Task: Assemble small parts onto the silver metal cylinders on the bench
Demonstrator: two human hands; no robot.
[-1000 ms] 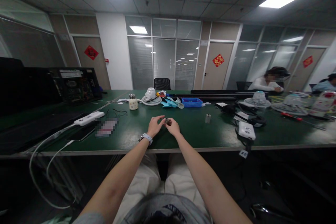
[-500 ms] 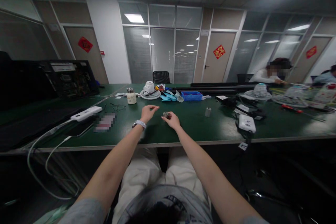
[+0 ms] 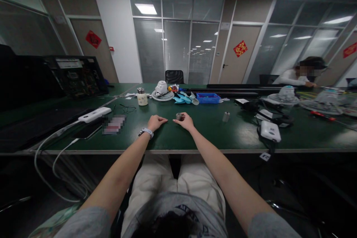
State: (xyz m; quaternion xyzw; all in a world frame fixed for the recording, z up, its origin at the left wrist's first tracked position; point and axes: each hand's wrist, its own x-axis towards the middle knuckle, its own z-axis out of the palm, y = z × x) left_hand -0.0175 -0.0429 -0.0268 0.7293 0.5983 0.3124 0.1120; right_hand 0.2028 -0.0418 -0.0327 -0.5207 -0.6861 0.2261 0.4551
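A small silver metal cylinder (image 3: 179,115) stands upright on the green table in front of me, gripped at its side between the thumb and fingers of my right hand (image 3: 186,122). To its left, my left hand (image 3: 156,122) rests low over the tabletop with thumb and fingertips pressed together. Whatever is in that pinch, if anything, is too small to make out. There is a gap between the left fingertips and the cylinder. Farther right a second, similar metal cylinder (image 3: 226,116) stands by itself on the table, touched by neither hand.
Behind my hands are a cream jar (image 3: 142,99), a white fan part (image 3: 161,91), light-blue blades (image 3: 184,98) and a blue tray (image 3: 208,98). A power strip (image 3: 95,115) and phone (image 3: 88,128) lie left. A white adapter box (image 3: 270,131) sits right; a person (image 3: 301,76) works beyond.
My left hand has come down towards the table and its fingers now point right, nearer table level. The right hand still holds the cylinder, which shows more upright. The whole view has shifted slightly.
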